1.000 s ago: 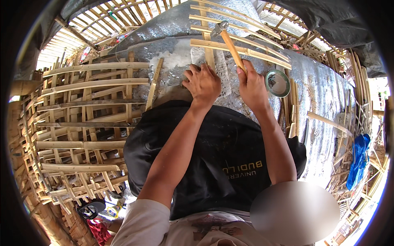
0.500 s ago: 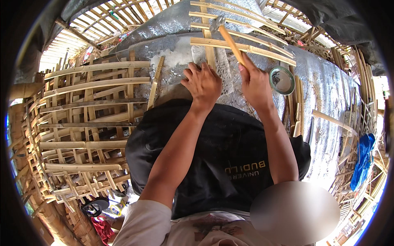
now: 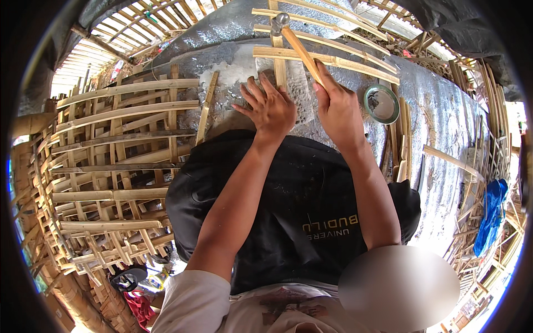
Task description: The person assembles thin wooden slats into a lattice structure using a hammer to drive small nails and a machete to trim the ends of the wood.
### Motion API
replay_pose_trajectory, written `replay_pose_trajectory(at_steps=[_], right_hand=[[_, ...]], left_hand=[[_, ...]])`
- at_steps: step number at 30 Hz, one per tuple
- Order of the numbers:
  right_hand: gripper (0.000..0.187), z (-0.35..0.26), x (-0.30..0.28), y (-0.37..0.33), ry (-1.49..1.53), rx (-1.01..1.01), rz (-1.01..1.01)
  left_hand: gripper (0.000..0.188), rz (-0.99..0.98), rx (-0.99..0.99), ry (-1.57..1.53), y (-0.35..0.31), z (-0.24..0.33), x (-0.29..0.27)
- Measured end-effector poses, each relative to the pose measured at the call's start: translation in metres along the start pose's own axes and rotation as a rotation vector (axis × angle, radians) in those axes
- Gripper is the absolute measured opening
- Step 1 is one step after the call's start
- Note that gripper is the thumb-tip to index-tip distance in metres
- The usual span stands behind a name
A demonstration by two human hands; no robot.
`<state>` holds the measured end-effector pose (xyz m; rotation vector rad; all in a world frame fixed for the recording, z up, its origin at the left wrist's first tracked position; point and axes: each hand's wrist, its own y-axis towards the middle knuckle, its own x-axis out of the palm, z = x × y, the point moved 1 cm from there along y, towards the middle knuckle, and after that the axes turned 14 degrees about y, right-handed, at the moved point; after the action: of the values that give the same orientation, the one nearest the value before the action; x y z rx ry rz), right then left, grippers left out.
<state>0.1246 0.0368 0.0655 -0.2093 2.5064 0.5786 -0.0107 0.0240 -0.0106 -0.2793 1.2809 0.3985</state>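
My right hand (image 3: 341,108) is closed around the wooden handle of a hammer (image 3: 300,50). Its metal head lies over the crossing of a lengthwise bamboo strip (image 3: 279,71) and one of several crosswise bamboo slats (image 3: 327,59); whether it touches them I cannot tell. My left hand (image 3: 270,114) is open, palm down, with its fingers spread at the near end of the lengthwise strip. Whatever lies under the palm is hidden. Beneath the strip's near end is a rough, pale slab (image 3: 302,94).
A green-rimmed bowl (image 3: 396,104) with grey and white inside stands right of my right hand. Large bamboo lattices (image 3: 127,194) stack up at the left. A loose strip (image 3: 207,108) lies beside them. Black cloth (image 3: 266,211) covers my lap. Blue plastic (image 3: 489,216) hangs far right.
The fingers of my left hand have spread out from a more curled shape. The hammer has shifted left and slightly farther away, and the slats appear slightly farther left.
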Motion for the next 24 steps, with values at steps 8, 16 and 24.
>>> replay_pose_trajectory(at_steps=[8, 16, 24], right_hand=[[0.040, 0.000, -0.001, 0.003, -0.068, 0.065, -0.101], [0.042, 0.022, 0.016, -0.010, -0.127, 0.181, -0.110], [0.042, 0.021, 0.023, -0.015, -0.034, 0.180, -0.090]], left_hand=[[0.067, -0.043, 0.005, 0.030, -0.001, -0.001, 0.002], [0.071, -0.044, -0.002, -0.033, 0.002, 0.002, 0.001], [0.079, -0.102, 0.003, -0.031, 0.002, -0.002, -0.001]])
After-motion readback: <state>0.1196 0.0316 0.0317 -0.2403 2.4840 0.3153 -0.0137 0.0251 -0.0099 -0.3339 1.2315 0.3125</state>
